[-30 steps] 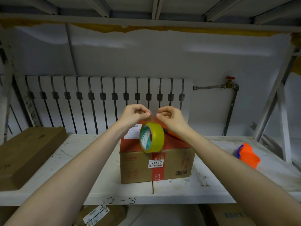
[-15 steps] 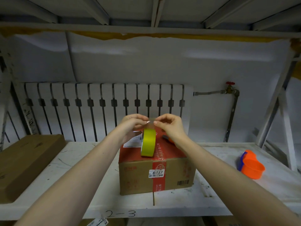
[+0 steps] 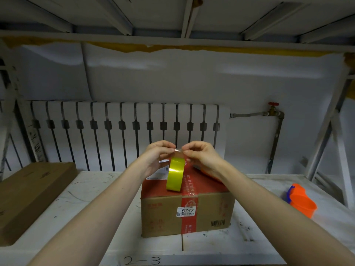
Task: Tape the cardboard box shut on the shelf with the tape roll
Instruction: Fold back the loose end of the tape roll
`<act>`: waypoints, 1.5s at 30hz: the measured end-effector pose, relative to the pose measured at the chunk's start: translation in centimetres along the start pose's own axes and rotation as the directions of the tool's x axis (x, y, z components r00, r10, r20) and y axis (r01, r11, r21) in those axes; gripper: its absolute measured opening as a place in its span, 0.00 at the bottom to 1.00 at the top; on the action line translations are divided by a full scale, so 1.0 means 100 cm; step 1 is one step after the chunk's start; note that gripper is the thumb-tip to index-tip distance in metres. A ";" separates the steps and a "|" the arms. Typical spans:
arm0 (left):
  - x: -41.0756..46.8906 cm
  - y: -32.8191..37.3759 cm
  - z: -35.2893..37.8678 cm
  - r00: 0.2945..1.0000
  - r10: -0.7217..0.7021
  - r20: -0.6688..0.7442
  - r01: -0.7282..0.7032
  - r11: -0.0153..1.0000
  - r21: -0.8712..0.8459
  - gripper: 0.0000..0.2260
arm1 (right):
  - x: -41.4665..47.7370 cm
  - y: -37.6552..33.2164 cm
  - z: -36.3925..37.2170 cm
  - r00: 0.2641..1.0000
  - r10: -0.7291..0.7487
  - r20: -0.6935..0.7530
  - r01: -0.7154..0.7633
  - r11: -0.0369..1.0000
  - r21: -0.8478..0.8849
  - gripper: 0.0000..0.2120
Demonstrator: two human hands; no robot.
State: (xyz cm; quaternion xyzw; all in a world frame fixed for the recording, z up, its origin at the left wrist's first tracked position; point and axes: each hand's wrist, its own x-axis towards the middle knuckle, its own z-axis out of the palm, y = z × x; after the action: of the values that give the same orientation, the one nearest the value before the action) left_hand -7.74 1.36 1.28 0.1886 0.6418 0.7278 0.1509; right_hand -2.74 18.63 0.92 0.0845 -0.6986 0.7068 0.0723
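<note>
Both hands pinch the clear tape end: left hand and right hand fingers pressed on it, letting the yellow tape roll hang just above the cardboard box at the shelf's centre, probably to peel a length. Box label reads "8737"; shelf edge at 6 o'clock reads "2-3".

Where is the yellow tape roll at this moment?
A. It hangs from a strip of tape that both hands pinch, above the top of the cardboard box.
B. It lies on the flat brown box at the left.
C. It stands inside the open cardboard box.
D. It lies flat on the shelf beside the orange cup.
A: the tape roll hangs edge-on below the left hand and right hand, whose fingers pinch the clear strip, over the cardboard box.
</note>
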 end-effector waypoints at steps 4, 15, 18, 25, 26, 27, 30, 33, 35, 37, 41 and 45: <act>0.001 -0.001 0.001 0.999 0.049 -0.019 -0.047 0.997 0.064 0.08 | -0.002 -0.007 -0.003 0.998 0.013 0.068 -0.011 1.000 -0.025 0.10; 0.005 -0.002 0.010 0.995 0.102 -0.018 -0.099 0.989 0.108 0.11 | -0.012 -0.019 -0.027 0.991 0.059 0.122 -0.035 0.981 -0.189 0.19; 0.006 -0.002 0.007 0.992 0.124 -0.032 -0.117 0.981 0.157 0.11 | -0.008 -0.018 -0.029 0.997 0.001 -0.074 -0.023 0.955 -0.296 0.20; 0.011 -0.004 0.005 0.985 0.164 -0.054 -0.149 0.965 0.218 0.12 | 0.000 -0.023 -0.008 0.991 -0.029 -0.130 -0.030 0.902 -0.431 0.13; 0.011 -0.004 0.005 0.984 0.169 -0.050 -0.154 0.963 0.221 0.13 | 0.001 -0.022 -0.005 0.994 -0.045 -0.101 -0.009 0.877 -0.480 0.16; 0.011 -0.005 0.004 0.984 0.173 -0.049 -0.159 0.962 0.222 0.13 | 0.001 -0.021 -0.002 0.995 -0.061 -0.073 0.013 0.849 -0.529 0.19; 0.010 -0.005 0.004 0.981 0.185 -0.051 -0.169 0.959 0.228 0.12 | 0.002 -0.018 0.003 0.995 -0.096 -0.033 0.055 0.785 -0.617 0.23; 0.009 -0.005 0.004 0.980 0.194 -0.045 -0.178 0.956 0.235 0.12 | 0.004 -0.016 0.004 0.995 -0.094 -0.027 0.056 0.776 -0.628 0.18; 0.008 -0.005 0.003 0.980 0.194 -0.044 -0.179 0.956 0.234 0.11 | 0.004 -0.014 0.004 0.994 -0.102 -0.027 0.062 0.772 -0.633 0.15; 0.007 -0.004 0.003 0.979 0.198 -0.046 -0.182 0.955 0.235 0.11 | 0.004 -0.012 0.004 0.993 -0.117 -0.031 0.070 0.768 -0.636 0.14; 0.007 -0.004 0.002 0.979 0.197 -0.046 -0.180 0.954 0.242 0.10 | 0.003 -0.009 0.004 0.990 -0.135 -0.036 0.081 0.766 -0.637 0.11; 0.006 -0.005 0.001 0.979 0.197 -0.044 -0.181 0.954 0.238 0.10 | 0.004 -0.006 0.004 0.989 -0.141 -0.044 0.083 0.778 -0.623 0.09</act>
State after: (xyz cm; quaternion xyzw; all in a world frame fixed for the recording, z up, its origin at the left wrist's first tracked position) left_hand -8.26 1.82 0.85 0.2410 0.7065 0.6645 0.0357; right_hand -3.00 18.19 1.61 0.0661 -0.8815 0.4359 0.1689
